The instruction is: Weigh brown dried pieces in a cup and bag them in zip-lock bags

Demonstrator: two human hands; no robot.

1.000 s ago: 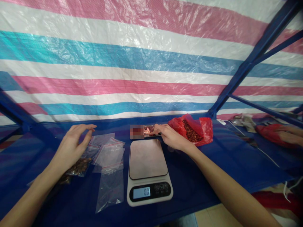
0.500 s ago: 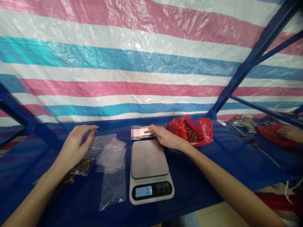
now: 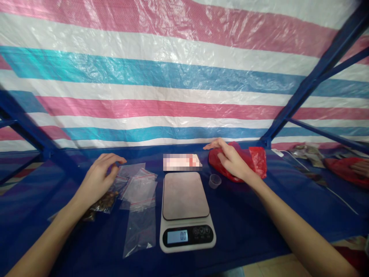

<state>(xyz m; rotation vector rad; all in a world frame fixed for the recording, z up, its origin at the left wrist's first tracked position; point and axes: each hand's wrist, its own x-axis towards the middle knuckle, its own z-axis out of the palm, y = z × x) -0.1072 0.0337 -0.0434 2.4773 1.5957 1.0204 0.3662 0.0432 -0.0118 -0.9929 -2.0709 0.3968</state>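
Note:
A white digital kitchen scale (image 3: 186, 209) stands in the middle of the blue cloth; its display reads 0.0 and its platform is bare. My left hand (image 3: 99, 179) rests with curled fingers on a pile of small clear zip bags (image 3: 137, 192). A filled bag of brown pieces (image 3: 102, 203) lies under its wrist. My right hand (image 3: 229, 159) hovers open over a red plastic bag (image 3: 258, 161), fingers spread, holding nothing. A small clear cup (image 3: 215, 181) sits just below that hand. A flat blurred object (image 3: 181, 162) lies behind the scale.
A striped pink, blue and white tarp (image 3: 173, 77) closes off the back. Blue metal frame bars (image 3: 305, 82) slant at right and left. Another person's hand (image 3: 360, 168) rests on a red bag at far right, near a white cable (image 3: 331, 190).
My right hand has left the flat object behind the scale and moved right, over the red bag. The small clear cup has come into sight. My left hand has barely moved.

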